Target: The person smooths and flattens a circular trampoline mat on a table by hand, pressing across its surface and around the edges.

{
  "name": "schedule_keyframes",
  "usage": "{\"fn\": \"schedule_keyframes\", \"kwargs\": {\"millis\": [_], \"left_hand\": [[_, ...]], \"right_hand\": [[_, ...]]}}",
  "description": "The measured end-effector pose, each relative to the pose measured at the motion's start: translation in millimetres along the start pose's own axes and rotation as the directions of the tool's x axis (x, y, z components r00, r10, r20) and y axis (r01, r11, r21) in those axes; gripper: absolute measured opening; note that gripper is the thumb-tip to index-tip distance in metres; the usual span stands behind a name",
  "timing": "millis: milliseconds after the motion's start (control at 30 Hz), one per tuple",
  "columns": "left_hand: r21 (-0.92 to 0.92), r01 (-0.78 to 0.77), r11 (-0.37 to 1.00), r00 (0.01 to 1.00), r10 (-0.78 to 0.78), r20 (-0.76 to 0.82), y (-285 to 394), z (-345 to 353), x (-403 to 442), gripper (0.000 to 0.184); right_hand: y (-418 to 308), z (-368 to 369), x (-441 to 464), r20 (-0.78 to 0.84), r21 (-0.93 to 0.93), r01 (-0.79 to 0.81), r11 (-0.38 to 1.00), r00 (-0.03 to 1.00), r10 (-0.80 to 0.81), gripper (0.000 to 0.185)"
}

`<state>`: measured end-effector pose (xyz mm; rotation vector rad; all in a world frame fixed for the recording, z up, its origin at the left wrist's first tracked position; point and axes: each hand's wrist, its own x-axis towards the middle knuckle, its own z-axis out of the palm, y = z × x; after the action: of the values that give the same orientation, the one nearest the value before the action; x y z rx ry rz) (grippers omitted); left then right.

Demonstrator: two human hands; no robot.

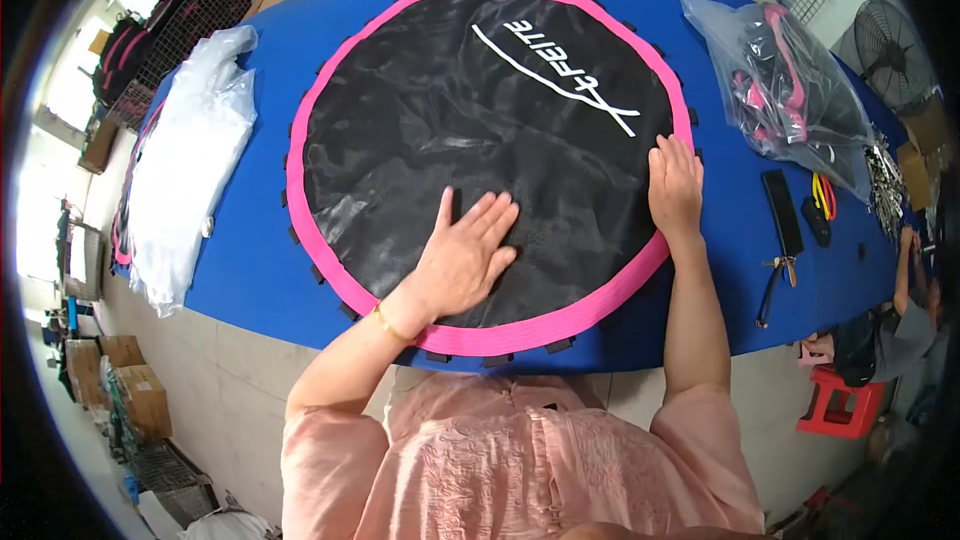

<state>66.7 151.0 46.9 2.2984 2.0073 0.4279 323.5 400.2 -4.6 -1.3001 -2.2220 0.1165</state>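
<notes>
A round black trampoline mat (pixel 400 130) with a wide pink border lies spread on the blue table. Short black tabs stick out around its edge, and white lettering with a curved line shows at its upper right. My left hand (pixel 465 252) rests on the lower middle of the black fabric, palm down with fingers spread; its forearm crosses the pink border. On the right border lies my right hand (pixel 677 185), flat, with its fingers stretched out and held close together. Neither hand grips anything.
On the blue table (pixel 250 230), white plastic bags (pixel 190 160) lie left. At right are a clear bag (pixel 785 90) with pink and black items, a black phone-like object (pixel 782 212) and a pile of small metal parts (pixel 884 185). A red stool (pixel 840 405) stands below, near another person (pixel 910 320).
</notes>
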Motion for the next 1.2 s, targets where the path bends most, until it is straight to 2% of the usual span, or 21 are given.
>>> {"fn": "schedule_keyframes", "kwargs": {"millis": [67, 167, 300, 333, 433, 533, 667, 767, 1100, 1200], "left_hand": [[-0.025, -0.029, 0.999, 0.997, 0.031, 0.071, 12.4, -6.9, -26.9, 0.059], [-0.078, 0.028, 0.997, 0.994, -0.02, 0.106, 31.6, -15.7, -58.1, 0.059], [-0.097, 0.005, 0.995, 0.989, 0.009, 0.147, 53.8, -4.5, -81.9, 0.062], [-0.057, -0.005, 0.998, 0.991, 0.013, 0.135, 61.4, 1.3, -83.1, 0.064], [-0.097, 0.016, 0.995, 0.995, -0.007, 0.095, 63.4, 2.5, -76.7, 0.064], [0.013, 0.077, 0.997, 0.996, -0.077, 0.049, 42.0, -2.1, -57.8, 0.064], [0.143, 0.28, 0.949, 0.96, -0.277, -0.043, -6.9, 2.9, -57.2, 0.066], [0.08, 0.387, 0.919, 0.921, -0.38, -0.091, -28.4, -3.9, -74.5, 0.073], [0.058, 0.443, 0.895, 0.896, -0.439, -0.066, -5.2, 1.9, -90.3, 0.081], [0.051, 0.393, 0.918, 0.919, -0.392, -0.026, 20.3, 6.3, -86.6, 0.085]], "right_hand": [[-0.4, -0.3, 1.7, 0.014, -0.014, -0.003, 1.0, 1.0, 0.003, 0.048], [-0.9, -0.9, 1.5, 0.035, -0.028, -0.003, 1.0, 0.999, 0.004, 0.049], [-2.1, -4.0, 1.7, 0.054, -0.014, -0.016, 1.0, 0.998, 0.017, 0.051], [-3.5, -5.1, 2.0, 0.055, -0.006, -0.027, 1.0, 0.998, 0.028, 0.051], [-4.9, -6.0, 0.9, 0.049, -0.028, -0.01, 1.0, 0.999, 0.011, 0.05], [-5.7, -4.7, 0.8, 0.047, -0.082, 0.01, 0.997, 0.999, -0.006, 0.049], [-6.6, -2.9, 0.4, 0.065, -0.171, 0.034, 0.985, 0.998, -0.024, 0.048], [-5.1, -2.1, 0.1, 0.047, -0.167, 0.072, 0.983, 0.997, -0.065, 0.048], [-3.2, 2.5, 23.2, 0.055, -0.179, 0.105, 0.978, 0.994, -0.096, 0.048], [-11.4, -7.5, 45.0, 0.093, -0.3, 0.131, 0.945, 0.99, -0.108, 0.048]]}}
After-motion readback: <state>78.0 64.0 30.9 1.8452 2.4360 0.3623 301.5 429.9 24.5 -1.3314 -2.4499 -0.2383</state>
